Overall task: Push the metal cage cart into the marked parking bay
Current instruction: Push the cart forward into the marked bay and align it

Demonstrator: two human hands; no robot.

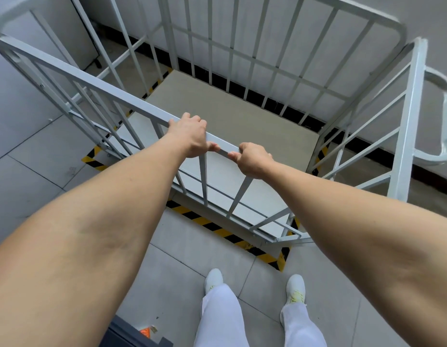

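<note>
one metal cage cart fills the space ahead of and below the grip, its far barred side close to the wall. yellow-and-black floor tape of the marked bay runs beneath the grip along the cart's near edge and shows at both sides. left hand and right hand sit just beside each other, each wrapped tight round the near top rail.

Both arms bare, stretched fwd. L hand & R hand close together, frame ctr, each gripping cart rail.
</note>
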